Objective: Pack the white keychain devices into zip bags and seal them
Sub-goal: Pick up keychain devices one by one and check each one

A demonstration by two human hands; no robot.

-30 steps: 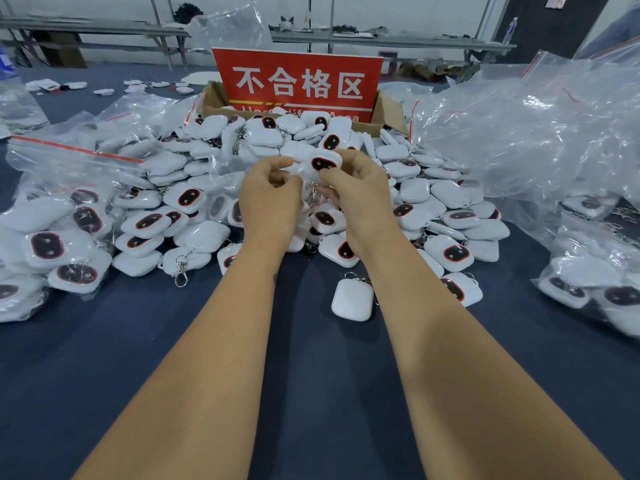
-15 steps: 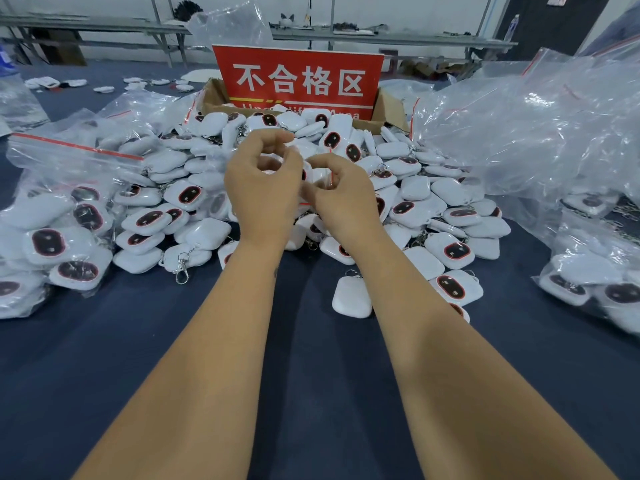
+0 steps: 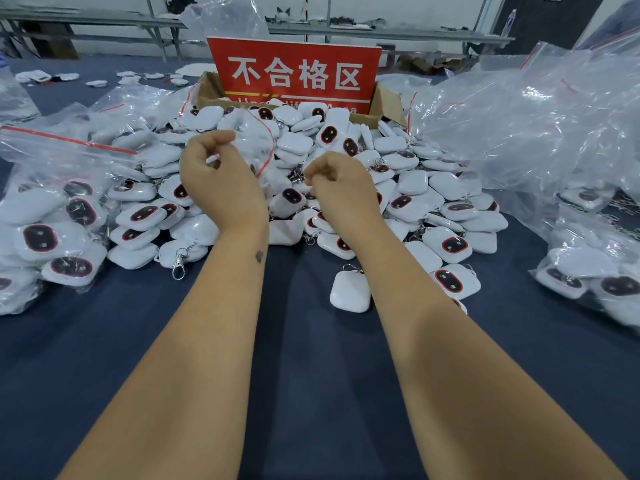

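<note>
Here we see our left hand (image 3: 221, 181) pinching a crinkly clear zip bag (image 3: 254, 147) with a thin red seal line, lifted over the pile of keychain devices (image 3: 398, 188): smooth, rounded white squares with dark oval faces and metal clasps. Our right hand (image 3: 341, 188) is curled at 3 o'clock of the left; we cannot tell what it grips. At 12 o'clock stands a red sign (image 3: 294, 72) in a cardboard box (image 3: 388, 102). The tabletop (image 3: 304, 358) is matte dark blue.
</note>
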